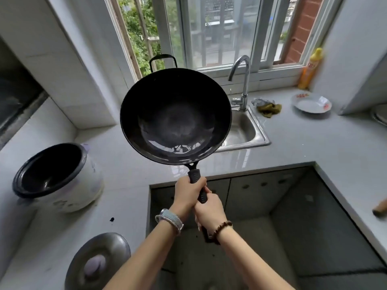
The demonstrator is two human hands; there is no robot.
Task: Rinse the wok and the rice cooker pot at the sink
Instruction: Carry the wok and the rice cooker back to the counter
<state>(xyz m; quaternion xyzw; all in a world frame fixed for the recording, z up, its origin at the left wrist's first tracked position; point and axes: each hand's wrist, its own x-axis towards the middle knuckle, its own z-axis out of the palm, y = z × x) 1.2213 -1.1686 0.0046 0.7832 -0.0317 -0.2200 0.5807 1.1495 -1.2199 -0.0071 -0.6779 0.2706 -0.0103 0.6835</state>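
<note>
A large black wok is held up in the air, tilted toward me, and it covers the left part of the steel sink. My left hand grips the wok's long handle near the bowl. Just behind it, my right hand grips the same handle lower down. A little water pools at the near side of the wok's bowl. The rice cooker with its dark inner pot stands on the counter at the left. The curved tap rises behind the sink; no water runs.
A metal lid lies on the counter at lower left. A green cloth, a white plate and a yellow bottle sit right of the sink. The window is behind, and an open recess in the counter lies below my arms.
</note>
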